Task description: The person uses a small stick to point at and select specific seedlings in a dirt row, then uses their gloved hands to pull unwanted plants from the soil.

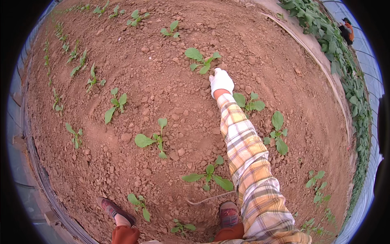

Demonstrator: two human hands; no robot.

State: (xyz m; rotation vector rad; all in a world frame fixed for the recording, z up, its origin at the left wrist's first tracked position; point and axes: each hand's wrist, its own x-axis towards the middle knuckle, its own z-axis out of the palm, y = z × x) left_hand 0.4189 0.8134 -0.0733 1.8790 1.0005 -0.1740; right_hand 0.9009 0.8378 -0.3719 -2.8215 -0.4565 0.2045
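Observation:
My right hand, in a white glove below a plaid sleeve, reaches down to the reddish-brown soil. Its fingers are curled beside a leafy green seedling, just below and right of the leaves. Small clods lie around the fingertips, and whether the fingers hold anything is hidden. Another seedling grows to the right of my wrist, partly behind the sleeve. A further seedling stands in the middle of the bed. My left hand is out of view.
Seedlings stand close to my left shoe and my right shoe. A thin strip lies across the soil. Along the right runs a pale hose-like line, then taller leafy plants. A person is beyond them.

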